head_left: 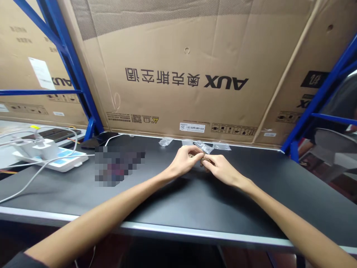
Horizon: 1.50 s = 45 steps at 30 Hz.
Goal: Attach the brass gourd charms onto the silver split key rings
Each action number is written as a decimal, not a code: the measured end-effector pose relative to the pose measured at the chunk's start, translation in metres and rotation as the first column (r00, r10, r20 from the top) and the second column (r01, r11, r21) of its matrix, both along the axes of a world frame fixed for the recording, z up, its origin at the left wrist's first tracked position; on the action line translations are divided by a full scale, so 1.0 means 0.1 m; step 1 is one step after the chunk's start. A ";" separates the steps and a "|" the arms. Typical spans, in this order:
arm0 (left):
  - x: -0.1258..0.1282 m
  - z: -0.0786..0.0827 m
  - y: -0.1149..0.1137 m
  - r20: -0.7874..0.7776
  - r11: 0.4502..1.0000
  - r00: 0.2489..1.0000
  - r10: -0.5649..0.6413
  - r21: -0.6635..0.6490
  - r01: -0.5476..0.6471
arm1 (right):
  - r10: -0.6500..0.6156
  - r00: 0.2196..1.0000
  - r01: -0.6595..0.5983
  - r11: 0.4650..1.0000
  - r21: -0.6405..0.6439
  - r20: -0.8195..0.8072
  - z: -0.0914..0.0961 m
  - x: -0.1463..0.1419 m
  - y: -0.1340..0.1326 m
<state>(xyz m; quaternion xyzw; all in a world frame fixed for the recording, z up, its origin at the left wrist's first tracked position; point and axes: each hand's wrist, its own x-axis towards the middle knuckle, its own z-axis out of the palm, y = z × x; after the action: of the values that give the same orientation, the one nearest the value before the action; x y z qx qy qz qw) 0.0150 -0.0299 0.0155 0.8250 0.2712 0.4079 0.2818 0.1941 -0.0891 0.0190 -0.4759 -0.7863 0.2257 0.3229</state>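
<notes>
Bare forearms reach in over the silver-grey metal edge (178, 231) of a matte black counter (195, 201), and the hands meet above it, just right of centre. The left hand (182, 163) and the right hand (222, 170) are both closed in a tight pinch, fingertips bunched together around small gold-coloured metal bits (191, 155). The fingers hide most of these, so their shape and number cannot be told. Just beyond the fingertips lies a crumpled clear plastic bag (203, 147), with another loose clear plastic bag (166, 142) farther left. Off to the left are a pixelated, unreadable patch (119, 165), a flat white plastic device (50, 158) trailing white cables (41, 171), and a black phone (96, 140). Behind everything stands a large tan cardboard carton (167, 48) printed AUX upside down, held in a blue steel rack (65, 56). Bits this small depend entirely on the pinch: a slipping fingertip could drop them onto the dark counter, where they would be hard to spot and might roll over the edge or into the gap by the carton. A wide sweep of the left arm could also snag the cables
</notes>
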 end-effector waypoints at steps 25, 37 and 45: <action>-0.23 -0.09 0.39 -0.348 0.953 0.937 0.013 0.287 0.093 | -0.075 0.873 -0.037 0.975 0.218 0.482 -0.01 0.01 -0.05; -0.24 -0.06 0.32 -0.538 0.937 0.841 0.059 0.321 0.139 | -0.116 0.709 -0.135 0.946 0.296 0.696 -0.02 -0.05 -0.11; -0.25 -0.07 0.33 -0.578 0.942 0.812 0.079 0.310 0.129 | -0.265 0.802 0.064 0.929 0.364 0.535 0.09 0.12 0.00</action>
<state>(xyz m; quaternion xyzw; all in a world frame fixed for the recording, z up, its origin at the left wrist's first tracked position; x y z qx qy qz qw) -0.0095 0.0036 0.0089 0.9490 0.2600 0.1720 0.0461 0.2065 -0.0895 0.0283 -0.5284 -0.8280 -0.0920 0.1632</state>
